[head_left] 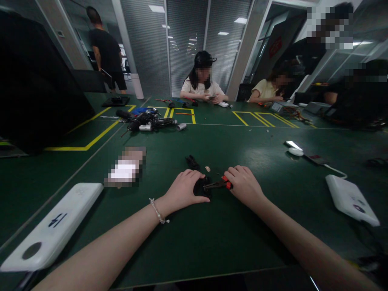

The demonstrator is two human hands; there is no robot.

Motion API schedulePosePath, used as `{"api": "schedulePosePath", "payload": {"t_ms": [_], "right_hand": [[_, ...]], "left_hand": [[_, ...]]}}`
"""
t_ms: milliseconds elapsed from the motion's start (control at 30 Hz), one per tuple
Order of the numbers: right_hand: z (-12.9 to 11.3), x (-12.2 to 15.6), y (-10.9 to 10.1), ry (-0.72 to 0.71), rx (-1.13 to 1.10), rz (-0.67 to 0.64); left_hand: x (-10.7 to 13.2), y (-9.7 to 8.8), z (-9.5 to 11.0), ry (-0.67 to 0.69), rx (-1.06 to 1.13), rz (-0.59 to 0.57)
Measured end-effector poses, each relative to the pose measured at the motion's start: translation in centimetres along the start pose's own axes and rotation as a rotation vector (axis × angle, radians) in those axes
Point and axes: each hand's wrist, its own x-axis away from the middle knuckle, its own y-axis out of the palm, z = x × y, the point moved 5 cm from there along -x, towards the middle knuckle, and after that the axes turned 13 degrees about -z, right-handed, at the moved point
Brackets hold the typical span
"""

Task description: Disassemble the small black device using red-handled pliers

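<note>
My left hand (186, 188) is closed around a small black part (200, 188), steadying it on the green table; its exact kind is unclear. In my right hand (242, 184) are pliers with red handles (226, 182), fingers wrapped round the grips. The dark jaws of the pliers point left and touch the black part, or lie just over it. Just beyond my left hand lies another black piece (192, 162), with a small pale scrap (207, 169) beside it. A bracelet circles my left wrist.
A white power bank (57, 222) lies at left near a blurred-out phone (127, 167). Another white device (351, 200) with a cable is at right. Tools and cables (145, 120) pile up farther back. People sit across the green table (242, 250).
</note>
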Motion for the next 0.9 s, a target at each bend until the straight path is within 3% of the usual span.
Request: {"api": "schedulePosePath", "payload": {"t_ms": [367, 900], "right_hand": [[0.05, -0.21, 0.55, 0.001, -0.049, -0.058], [0.03, 0.03, 0.08, 0.011, -0.033, -0.029]], "left_hand": [[-0.03, 0.0, 0.02, -0.001, 0.003, -0.001], [0.03, -0.09, 0.1, -0.004, 0.01, -0.012]]}}
